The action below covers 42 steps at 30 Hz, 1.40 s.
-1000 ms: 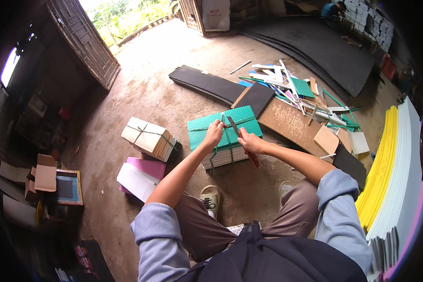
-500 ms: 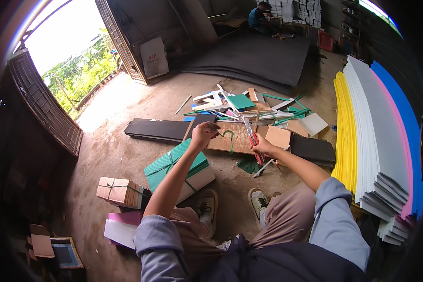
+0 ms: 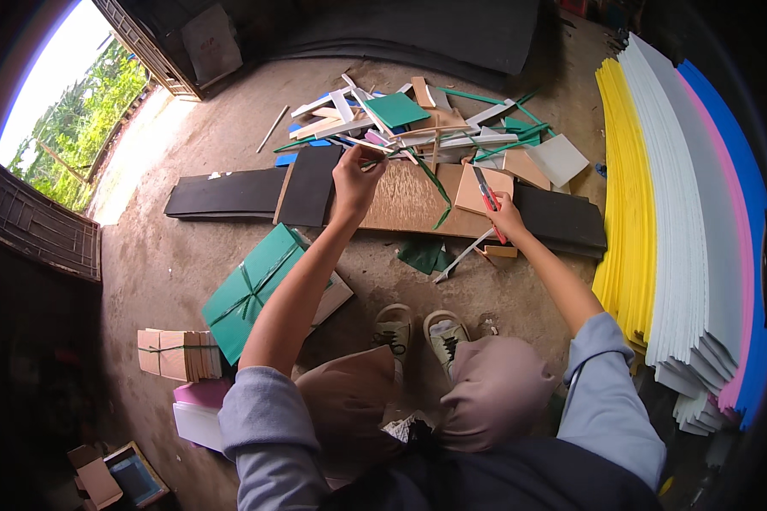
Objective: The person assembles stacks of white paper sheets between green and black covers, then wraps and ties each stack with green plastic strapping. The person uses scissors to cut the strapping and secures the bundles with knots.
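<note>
My left hand (image 3: 355,180) is raised above the wooden board (image 3: 409,187), its fingers pinched on one end of a thin green plastic strip (image 3: 441,189). The strip hangs down to the right in a loose curve. In my right hand (image 3: 506,219) is a red-handled utility knife (image 3: 488,198), its blade end pointing away from me. The knife is above a square tan foam sheet (image 3: 479,186) at the board's right side. Beside my left forearm lies a stack of green sheets (image 3: 245,294) tied crosswise with green strip.
Beyond the board is a heap of foam offcuts (image 3: 383,119). Black slabs (image 3: 222,196) lie under and beside the board. A tied tan bundle (image 3: 175,353) and a pink-and-white stack (image 3: 200,417) stand at left. Tall stacks of coloured sheets (image 3: 622,213) rise at right.
My view has tilted down, and the co-worker at the back has left the picture. My right hand has moved the knife farther from my left hand. The green strip now hangs longer.
</note>
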Motion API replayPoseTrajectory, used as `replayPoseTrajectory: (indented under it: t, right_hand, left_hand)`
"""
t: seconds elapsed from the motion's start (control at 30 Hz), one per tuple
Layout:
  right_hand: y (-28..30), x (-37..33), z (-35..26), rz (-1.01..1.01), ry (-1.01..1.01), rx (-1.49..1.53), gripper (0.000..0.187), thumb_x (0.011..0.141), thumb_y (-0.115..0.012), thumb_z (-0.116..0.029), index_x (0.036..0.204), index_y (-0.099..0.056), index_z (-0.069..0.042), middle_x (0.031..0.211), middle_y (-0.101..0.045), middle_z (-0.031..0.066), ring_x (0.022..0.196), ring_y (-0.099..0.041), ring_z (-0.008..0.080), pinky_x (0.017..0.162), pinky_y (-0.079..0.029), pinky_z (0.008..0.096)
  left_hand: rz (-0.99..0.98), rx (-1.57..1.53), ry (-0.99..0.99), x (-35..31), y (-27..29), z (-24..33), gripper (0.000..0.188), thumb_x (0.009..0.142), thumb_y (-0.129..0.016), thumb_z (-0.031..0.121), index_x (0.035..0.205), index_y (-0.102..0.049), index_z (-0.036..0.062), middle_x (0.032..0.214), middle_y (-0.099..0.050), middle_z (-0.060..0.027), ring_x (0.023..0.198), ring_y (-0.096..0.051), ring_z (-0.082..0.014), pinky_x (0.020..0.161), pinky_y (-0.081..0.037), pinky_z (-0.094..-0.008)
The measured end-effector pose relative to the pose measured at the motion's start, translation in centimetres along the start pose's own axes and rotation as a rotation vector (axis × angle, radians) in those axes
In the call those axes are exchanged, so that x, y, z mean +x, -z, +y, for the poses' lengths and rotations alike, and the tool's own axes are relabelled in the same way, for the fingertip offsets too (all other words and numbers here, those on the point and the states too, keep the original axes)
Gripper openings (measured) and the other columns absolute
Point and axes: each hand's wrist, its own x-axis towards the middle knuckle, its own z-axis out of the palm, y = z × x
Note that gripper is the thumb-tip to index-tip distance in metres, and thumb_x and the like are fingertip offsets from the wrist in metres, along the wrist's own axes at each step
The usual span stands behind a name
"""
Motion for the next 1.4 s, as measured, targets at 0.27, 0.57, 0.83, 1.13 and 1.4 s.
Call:
replayPoseTrajectory:
  t: [0.27,0.57,0.83,1.13,1.4]
  right_hand:
    - [-4.4,2.7,6.2,0.157,0.206,-0.139,0.056,0.067,-0.059,-0.004,0.118,-0.035,-0.004,0.111,-0.047,0.0195,0.104,-0.047,0.0337,0.087,-0.039,0.0397]
    - [-9.1,8.0,5.5,0.171,0.473,-0.492,0.051,0.067,-0.059,-0.007,0.115,-0.042,-0.004,0.102,-0.042,0.0186,0.097,-0.04,0.0358,0.083,-0.036,0.0468]
    - [-10.3,9.6,-6.1,0.007,0.677,-0.203,0.042,0.076,-0.059,-0.011,0.115,-0.045,-0.006,0.107,-0.036,0.0158,0.1,-0.039,0.0321,0.088,-0.035,0.0407]
    - [-22.9,-5.1,-26.8,-0.706,1.209,-0.11,0.025,0.079,-0.058,-0.019,0.1,-0.053,-0.005,0.101,-0.046,0.0115,0.1,-0.044,0.0271,0.088,-0.037,0.0389]
    - [-29.0,-11.7,-27.6,-0.719,1.389,-0.425,0.027,0.076,-0.063,-0.025,0.091,-0.051,-0.005,0.097,-0.049,0.0099,0.096,-0.045,0.0255,0.079,-0.036,0.0389]
  left_hand:
    - [-0.121,-0.064,0.175,0.8,-11.1,-8.4,0.017,0.068,-0.067,0.004,0.083,-0.061,0.0015,0.086,-0.058,-0.0108,0.081,-0.059,-0.0211,0.073,-0.047,-0.0312]
    - [-0.369,0.091,0.315,-1.0,-12.1,-13.8,0.033,0.069,-0.068,0.012,0.1,-0.058,0.0076,0.106,-0.05,-0.0136,0.098,-0.052,-0.0269,0.087,-0.042,-0.0357]
    - [-0.422,-0.102,0.337,2.0,2.9,-6.1,0.022,0.084,-0.058,0.019,0.103,-0.057,0.0077,0.103,-0.055,-0.0093,0.101,-0.052,-0.0182,0.087,-0.044,-0.0319]
    - [0.032,0.687,0.363,-15.0,23.8,-7.2,0.024,0.074,-0.064,0.011,0.098,-0.059,0.0083,0.099,-0.055,-0.008,0.1,-0.049,-0.0273,0.087,-0.04,-0.0373]
    - [-0.103,0.895,0.311,-19.0,25.4,-9.4,0.021,0.077,-0.061,0.022,0.093,-0.052,0.0113,0.093,-0.051,-0.0045,0.094,-0.047,-0.0233,0.078,-0.038,-0.0366]
